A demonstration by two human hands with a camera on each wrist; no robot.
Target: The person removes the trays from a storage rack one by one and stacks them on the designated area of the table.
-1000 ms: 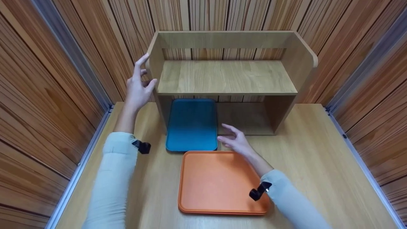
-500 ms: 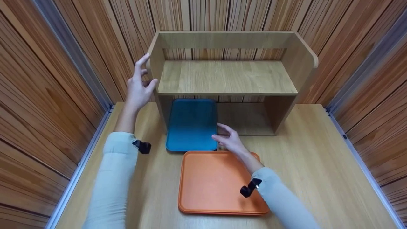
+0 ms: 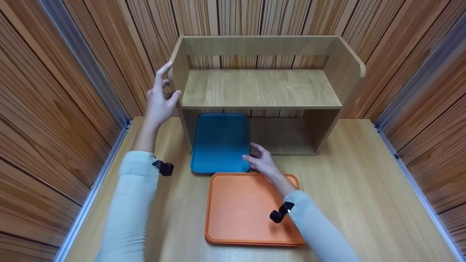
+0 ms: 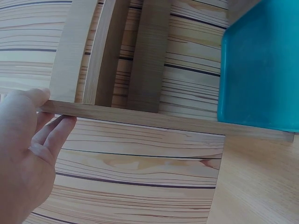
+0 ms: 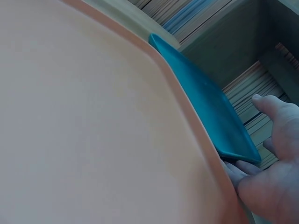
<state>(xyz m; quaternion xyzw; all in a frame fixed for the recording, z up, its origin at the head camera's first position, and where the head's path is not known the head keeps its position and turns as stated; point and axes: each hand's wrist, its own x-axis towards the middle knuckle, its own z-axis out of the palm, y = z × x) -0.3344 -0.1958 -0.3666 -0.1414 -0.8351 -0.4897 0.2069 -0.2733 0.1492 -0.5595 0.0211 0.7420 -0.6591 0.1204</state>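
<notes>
A wooden two-tier shelf point(image 3: 262, 89) stands against the back wall. My left hand point(image 3: 158, 107) holds the front edge of its left side panel point(image 4: 135, 116), thumb on one face and fingers on the other. A blue tray point(image 3: 221, 142) lies in the lower compartment's left half, its near end jutting out in front. At the tray's right edge is my right hand point(image 3: 263, 163); in the right wrist view its fingers reach to the rim's underside, while the thumb stands away from the tray. An orange tray point(image 3: 247, 211), seemingly stacked on another, lies in front, partly under my right forearm.
Plank walls point(image 3: 47, 120) enclose the wooden tabletop point(image 3: 364, 189) on the left, right and back. Metal strips point(image 3: 411, 171) run along its side edges. The lower compartment's bare floor point(image 3: 280, 136) shows right of the blue tray.
My right hand has moved left to the blue tray's right edge, its fingers coming in at the rim. The left hand keeps its hold, and the trays look unmoved.
</notes>
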